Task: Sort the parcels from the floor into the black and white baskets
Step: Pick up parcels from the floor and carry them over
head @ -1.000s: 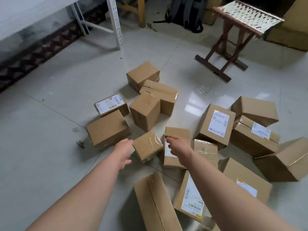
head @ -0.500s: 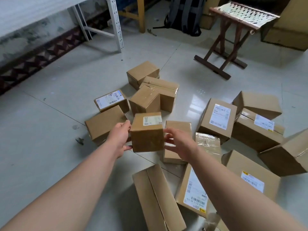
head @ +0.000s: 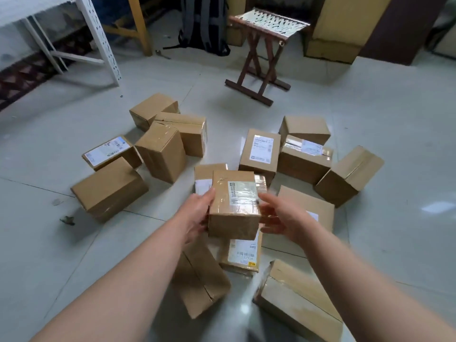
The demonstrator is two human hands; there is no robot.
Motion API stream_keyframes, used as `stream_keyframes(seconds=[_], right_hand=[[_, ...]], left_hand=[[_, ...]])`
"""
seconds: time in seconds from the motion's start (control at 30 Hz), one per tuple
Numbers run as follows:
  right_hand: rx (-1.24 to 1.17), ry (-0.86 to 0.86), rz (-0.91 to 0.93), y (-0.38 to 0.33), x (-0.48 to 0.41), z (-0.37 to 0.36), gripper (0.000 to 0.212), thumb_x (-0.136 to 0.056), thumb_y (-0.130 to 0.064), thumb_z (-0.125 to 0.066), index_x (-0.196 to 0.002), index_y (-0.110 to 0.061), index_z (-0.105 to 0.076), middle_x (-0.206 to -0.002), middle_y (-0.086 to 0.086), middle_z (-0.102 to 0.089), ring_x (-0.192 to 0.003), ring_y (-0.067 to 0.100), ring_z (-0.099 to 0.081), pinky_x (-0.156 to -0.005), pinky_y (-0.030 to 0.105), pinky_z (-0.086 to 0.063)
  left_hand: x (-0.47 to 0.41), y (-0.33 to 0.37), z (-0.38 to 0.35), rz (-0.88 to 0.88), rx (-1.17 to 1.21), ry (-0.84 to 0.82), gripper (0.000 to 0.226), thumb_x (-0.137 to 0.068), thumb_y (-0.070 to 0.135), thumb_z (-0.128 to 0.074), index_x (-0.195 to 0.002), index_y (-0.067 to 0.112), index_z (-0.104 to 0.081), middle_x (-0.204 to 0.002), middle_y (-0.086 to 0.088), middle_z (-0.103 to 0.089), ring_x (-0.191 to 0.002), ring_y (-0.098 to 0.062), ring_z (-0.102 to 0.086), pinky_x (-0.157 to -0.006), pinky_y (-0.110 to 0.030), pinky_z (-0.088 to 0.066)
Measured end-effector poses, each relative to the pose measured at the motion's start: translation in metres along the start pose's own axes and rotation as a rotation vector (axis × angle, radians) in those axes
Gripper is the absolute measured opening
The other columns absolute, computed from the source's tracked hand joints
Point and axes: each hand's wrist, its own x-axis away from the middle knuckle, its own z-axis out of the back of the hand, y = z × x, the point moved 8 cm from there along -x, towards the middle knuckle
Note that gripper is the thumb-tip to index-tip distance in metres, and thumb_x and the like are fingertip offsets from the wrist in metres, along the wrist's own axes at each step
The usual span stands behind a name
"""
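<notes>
Nearest parcels: a long plain parcel [head: 199, 280] and a taped parcel [head: 296, 299] lie on the floor [head: 61, 267] below the forearms, with a flat labelled parcel [head: 243, 255] between them and slightly farther off
Left hand: the left hand [head: 197, 213] grips the held parcel [head: 234, 206], thumb on the left edge of its top and palm against its left face
Right hand: the right hand [head: 281, 218] is just beside the parcel's right face, fingers spread and loosely bent; it is blurred, so I cannot tell whether it touches or grips
Held parcel: lifted clear of the floor above the flat labelled parcel, with its white label under clear tape facing up
Middle floor: a plain box [head: 108, 188] lies to the left, a partly hidden box [head: 204, 178] sits just behind the held one, and another box [head: 308, 206] lies behind the right hand
Far left group: four parcels lie close together, one with a label [head: 108, 151] and one upright and taped [head: 160, 154]
Far right group: four more, with the front one [head: 261, 151] showing a white label
Back of the room: a folding stool [head: 266, 58], a backpack [head: 204, 23] and a white rack [head: 98, 38]
</notes>
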Motion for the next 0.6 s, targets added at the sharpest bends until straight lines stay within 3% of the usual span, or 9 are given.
stream_keyframes(seconds=[0.03, 0.07, 0.13, 0.17, 0.27, 0.33, 0.43, 0.53, 0.6], right_hand=[[-0.003, 0.017, -0.021, 0.009, 0.003, 0.006, 0.036, -0.091, -0.044, -0.059, -0.088, -0.009, -0.067, -0.076, 0.004, -0.070, -0.074, 0.019, -0.066, -0.079, 0.038, -0.052], [-0.007, 0.039, -0.040, 0.017, 0.005, 0.011, 0.036, -0.090, -0.044, -0.060, -0.086, -0.009, -0.066, -0.073, 0.004, -0.069, -0.070, 0.020, -0.065, -0.076, 0.037, -0.052], [-0.004, 0.074, -0.068, 0.029, 0.006, 0.019, 0.035, -0.088, -0.042, -0.061, -0.085, -0.007, -0.063, -0.070, 0.006, -0.065, -0.060, 0.020, -0.062, -0.069, 0.034, -0.050], [-0.005, 0.084, -0.081, 0.034, 0.004, 0.021, 0.032, -0.087, -0.039, -0.060, -0.084, -0.007, -0.062, -0.067, 0.007, -0.063, -0.053, 0.019, -0.058, -0.064, 0.032, -0.049], [-0.004, 0.118, -0.126, 0.052, -0.002, 0.026, 0.029, -0.088, -0.032, -0.057, -0.090, -0.004, -0.063, -0.072, 0.011, -0.065, -0.055, 0.022, -0.058, -0.062, 0.032, -0.050], [0.035, 0.133, -0.158, 0.063, -0.006, 0.026, 0.030, -0.090, -0.030, -0.053, -0.091, -0.002, -0.064, -0.072, 0.012, -0.064, -0.054, 0.022, -0.057, -0.063, 0.034, -0.051], [0.121, 0.172, -0.190, 0.071, -0.012, 0.028, 0.032, -0.092, -0.030, -0.051, -0.087, -0.001, -0.064, -0.072, 0.014, -0.062, -0.057, 0.023, -0.055, -0.061, 0.033, -0.049], [0.084, 0.193, -0.191, 0.073, -0.021, 0.027, 0.030, -0.090, -0.036, -0.049, -0.081, -0.010, -0.057, -0.072, 0.009, -0.053, -0.060, 0.021, -0.045, -0.053, 0.028, -0.038], [0.023, 0.191, -0.177, 0.074, -0.028, 0.024, 0.030, -0.094, -0.041, -0.046, -0.084, -0.015, -0.054, -0.073, 0.001, -0.050, -0.064, 0.017, -0.046, -0.058, 0.029, -0.041]], left_hand=[[0.002, -0.009, -0.009, 0.013, -0.011, -0.020, 0.032, -0.099, 0.041, -0.048, -0.106, 0.013, -0.061, -0.098, -0.011, -0.073, -0.059, -0.008, -0.064, -0.063, -0.025, -0.050], [0.002, -0.016, -0.015, 0.031, -0.011, -0.034, 0.028, -0.099, 0.037, -0.049, -0.106, 0.014, -0.062, -0.098, -0.010, -0.072, -0.060, -0.009, -0.066, -0.063, -0.025, -0.051], [-0.001, -0.027, -0.025, 0.067, -0.009, -0.054, 0.021, -0.099, 0.032, -0.051, -0.103, 0.015, -0.063, -0.096, -0.008, -0.074, -0.083, -0.018, -0.069, -0.080, -0.033, -0.054], [-0.003, -0.029, -0.029, 0.076, -0.029, -0.067, 0.019, -0.098, 0.031, -0.051, -0.099, 0.015, -0.063, -0.090, -0.006, -0.073, -0.082, -0.020, -0.067, -0.080, -0.034, -0.052], [-0.010, -0.039, -0.038, 0.108, -0.095, -0.098, 0.018, -0.098, 0.023, -0.046, -0.090, 0.013, -0.059, -0.068, 0.000, -0.061, -0.056, -0.013, -0.049, -0.057, -0.027, -0.039], [-0.011, -0.048, -0.039, 0.145, -0.120, -0.096, 0.020, -0.095, 0.017, -0.045, -0.080, 0.014, -0.056, -0.060, 0.001, -0.055, -0.054, -0.013, -0.044, -0.055, -0.026, -0.037], [-0.018, -0.056, -0.038, 0.174, -0.058, -0.092, 0.018, -0.094, 0.015, -0.042, -0.084, 0.014, -0.057, -0.075, -0.003, -0.059, -0.070, -0.017, -0.055, -0.062, -0.027, -0.044], [-0.024, -0.061, -0.031, 0.193, 0.011, -0.067, 0.017, -0.095, 0.025, -0.045, -0.090, 0.012, -0.055, -0.070, -0.004, -0.062, -0.072, -0.019, -0.058, -0.068, -0.031, -0.047], [-0.034, -0.065, -0.027, 0.198, 0.017, -0.057, 0.022, -0.097, 0.037, -0.048, -0.091, 0.016, -0.051, -0.084, -0.008, -0.065, -0.090, -0.023, -0.061, -0.087, -0.036, -0.049]])
